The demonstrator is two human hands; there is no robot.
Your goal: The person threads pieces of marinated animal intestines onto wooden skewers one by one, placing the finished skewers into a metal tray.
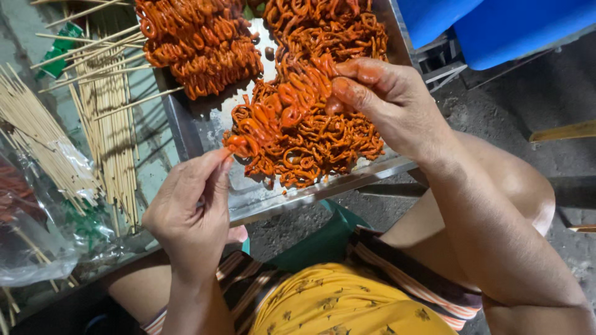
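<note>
On the metal tray, seen from the head camera, the left hand pinches one end of an orange-red coiled strip while the right hand pinches its other end in the heap. Its glossy, slick surface could slip from greasy fingers, or neighbouring coils could drag along and fall off the tray's near edge.
</note>
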